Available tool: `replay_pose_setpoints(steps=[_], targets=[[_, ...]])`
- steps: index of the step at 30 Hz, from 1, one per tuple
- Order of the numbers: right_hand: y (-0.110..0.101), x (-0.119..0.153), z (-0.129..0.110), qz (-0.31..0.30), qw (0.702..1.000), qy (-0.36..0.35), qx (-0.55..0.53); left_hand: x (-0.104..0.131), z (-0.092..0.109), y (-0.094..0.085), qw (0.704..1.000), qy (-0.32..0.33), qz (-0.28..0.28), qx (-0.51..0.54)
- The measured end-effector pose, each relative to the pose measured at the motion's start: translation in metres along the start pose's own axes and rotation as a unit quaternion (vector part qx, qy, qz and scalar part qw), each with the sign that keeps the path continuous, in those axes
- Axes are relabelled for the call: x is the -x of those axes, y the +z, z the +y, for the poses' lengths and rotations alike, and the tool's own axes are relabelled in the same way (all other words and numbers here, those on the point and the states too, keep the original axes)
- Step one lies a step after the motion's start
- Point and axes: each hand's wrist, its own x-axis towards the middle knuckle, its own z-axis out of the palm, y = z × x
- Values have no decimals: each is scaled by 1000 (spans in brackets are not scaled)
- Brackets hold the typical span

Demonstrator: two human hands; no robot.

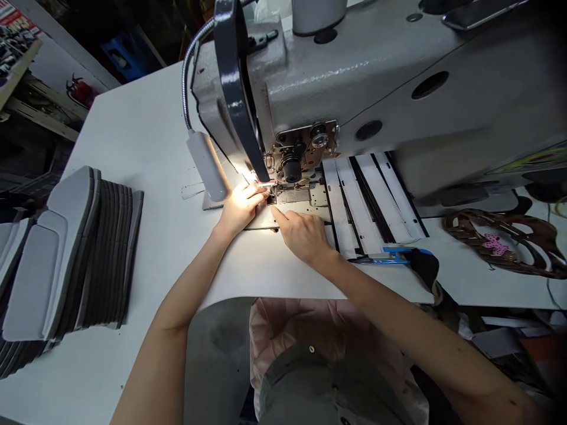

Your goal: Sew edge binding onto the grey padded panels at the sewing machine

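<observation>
Under the lamp of a grey sewing machine [354, 71], my left hand [241, 203] reaches to the needle area, its fingers together at the left of the presser foot [273, 192]. Whatever those fingers hold is too small to make out. My right hand [303, 233] rests on the metal needle plate [310, 203], with the index finger stretched toward the foot and the other fingers curled. Nothing shows in it. Right of the plate lie white strips with black edges [367, 200].
Stacked grey-white padded pieces [66, 254] stand on the white table [163, 254] at the left. The lamp [207, 165] hangs beside the machine head. Blue-handled snips [394, 255] lie at the table's front edge; a brown strapped item [509, 242] is further right.
</observation>
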Motion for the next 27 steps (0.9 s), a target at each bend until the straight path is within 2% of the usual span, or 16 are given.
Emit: replay_pose_setpoints(steps=[4, 8, 17, 21, 25, 27], targets=[[4, 2, 0, 12, 1000, -9, 3, 0, -2, 4, 1000, -29, -1, 5], [7, 1, 1, 19, 1000, -15, 0, -1, 0, 4, 1000, -25, 17, 8], [5, 0, 1, 25, 998, -17, -47, -1, 4, -1, 999, -42, 13, 27], [8, -2, 3, 48, 997, -19, -58, 1, -2, -2, 996, -75, 6, -46], [11, 0, 7, 79, 993, -34, -80, 0, -6, -14, 972, -175, -44, -153], [10, 5, 8, 88, 991, -39, -96, -3, 0, -27, 964, -191, -90, -161]])
